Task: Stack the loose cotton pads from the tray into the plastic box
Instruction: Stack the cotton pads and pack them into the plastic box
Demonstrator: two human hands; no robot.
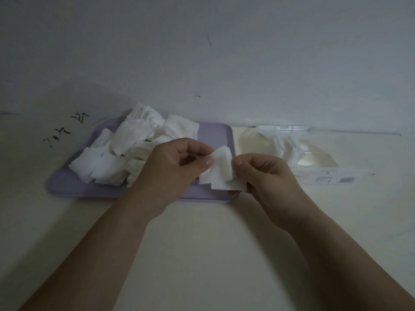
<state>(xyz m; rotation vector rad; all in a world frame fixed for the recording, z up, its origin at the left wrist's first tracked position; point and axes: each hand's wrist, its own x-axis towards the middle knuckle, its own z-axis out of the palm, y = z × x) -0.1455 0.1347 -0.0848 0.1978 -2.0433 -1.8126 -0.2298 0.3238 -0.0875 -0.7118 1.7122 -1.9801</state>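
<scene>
From my remote seat I see, left of the tray, a few black scribbles (pixel 65 131) on the pale table (pixel 202 243). The lilac tray (pixel 67 186) lies flat against the foot of the grey wall (pixel 202 52). Its left and middle parts carry a loose heap of white cotton pads (pixel 125 149), lying at all angles and overlapping, some of them leaning over the tray's far rim. Over the tray's right half, my left hand (pixel 170 167) has its fingers curled in, with the thumb and forefinger pinching the left edge of a small fanned bunch of pads (pixel 221 171). That bunch is held in the air above the tray's right front corner, its lower corners stepped unevenly. My right hand (pixel 267 176), at the tray's right edge, grips the other side of the same bunch, with the thumb on top and the remaining fingers folded underneath. Just right of the tray stands the clear plastic box (pixel 318 169), open at the top; whether it touches the tray I cannot tell. A few white pads (pixel 285 147) sit inside at the end nearest the tray, leaning rather than lying flat.
</scene>
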